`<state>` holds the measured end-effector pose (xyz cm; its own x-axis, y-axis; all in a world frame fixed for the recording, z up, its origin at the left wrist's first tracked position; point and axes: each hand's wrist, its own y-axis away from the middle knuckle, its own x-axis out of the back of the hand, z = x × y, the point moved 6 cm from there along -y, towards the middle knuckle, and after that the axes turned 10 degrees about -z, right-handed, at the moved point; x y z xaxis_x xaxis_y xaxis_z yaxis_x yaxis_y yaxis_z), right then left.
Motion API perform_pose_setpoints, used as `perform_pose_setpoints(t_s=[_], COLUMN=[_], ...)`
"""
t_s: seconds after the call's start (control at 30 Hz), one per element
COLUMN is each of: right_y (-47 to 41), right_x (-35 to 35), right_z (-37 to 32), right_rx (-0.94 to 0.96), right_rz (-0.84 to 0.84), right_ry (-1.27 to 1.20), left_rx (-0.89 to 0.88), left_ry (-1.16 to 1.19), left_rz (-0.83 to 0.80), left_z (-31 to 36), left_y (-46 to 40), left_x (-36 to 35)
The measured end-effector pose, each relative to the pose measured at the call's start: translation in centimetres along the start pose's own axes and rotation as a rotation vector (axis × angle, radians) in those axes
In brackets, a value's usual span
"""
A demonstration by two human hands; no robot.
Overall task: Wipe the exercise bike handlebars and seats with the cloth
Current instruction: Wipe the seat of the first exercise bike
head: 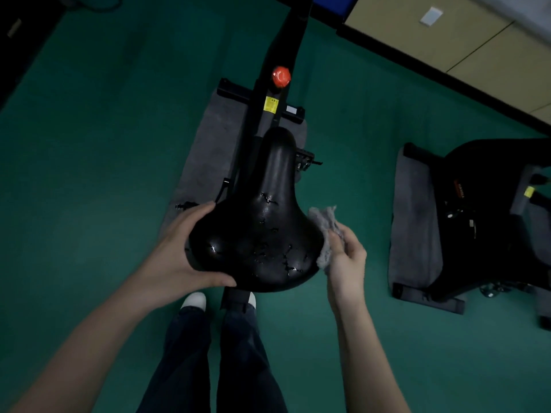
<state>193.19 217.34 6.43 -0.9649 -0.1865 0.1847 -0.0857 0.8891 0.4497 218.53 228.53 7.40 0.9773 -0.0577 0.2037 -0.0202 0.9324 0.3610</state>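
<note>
The black seat (256,234) of the nearer exercise bike sits right under the person's gaze, its narrow nose pointing away toward the frame post, and its wide rear is cracked and peeling in pale flecks. The grey cloth (325,231) is bunched against the seat's right edge, pinched between the thumb and curled fingers of the right hand (346,260), which holds it at the rim and not on top. On the other side of the seat the left hand (185,248) is spread wide, fingers over the left rim and thumb hooked along the rear edge, steadying the saddle. To my eye this is the seat-wiping step, caught at the side of the saddle; the top surface looks like the next stretch, and that would call for sweeping the cloth inward across the cracked rear and up toward the nose while the left hand keeps its brace. The torn covering could snag the fibres, so light pressure seems wise. Beyond the seat's nose stands an orange knob (281,76) on the post, with a yellow sticker (270,105) just below it, and a grey mat (208,150) lies beneath the bike on the green floor (89,144). Well off to the seat's right a second bike (483,216) rests on its own mat, presumably waiting its turn; no handlebars show from here.
</note>
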Motion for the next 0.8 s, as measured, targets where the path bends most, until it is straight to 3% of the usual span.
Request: perform_pose_setpoints(t_s=[0.1,0.23,0.33,0.5,0.57,0.7,0.8], right_y=[3.2,6.2,6.6,6.5,7.2,9.3,9.4], right_x=[-1.1,-3.6,-3.0,-3.6,-5.7,-8.5,-6.6], right_z=[-1.6,-3.6,-2.8,-2.7,-3.5,-3.3,-2.7], right_rx=[0.256,0.511,0.531,0.414,0.514,0.734,0.711], right_rz=[0.159,0.12,0.14,0.403,0.383,0.187,0.194], right_ry=[0.203,0.397,0.392,0.25,0.386,0.574,0.574], left_rx=[-0.027,-0.017,-0.029,-0.057,-0.067,-0.09,-0.086], left_ry=[-0.04,-0.079,-0.092,-0.096,-0.077,-0.053,-0.06], left_rz=[-0.04,-0.072,-0.092,-0.067,-0.049,-0.024,-0.021], left_z=[0.1,-0.1,-0.2,-0.5,-0.5,-0.6,-0.8], left_y=[-0.1,0.0,-0.1,-0.3,-0.3,-0.4,-0.3], left_x=[0.1,0.3,0.0,-0.1,0.0,-0.1,-0.1])
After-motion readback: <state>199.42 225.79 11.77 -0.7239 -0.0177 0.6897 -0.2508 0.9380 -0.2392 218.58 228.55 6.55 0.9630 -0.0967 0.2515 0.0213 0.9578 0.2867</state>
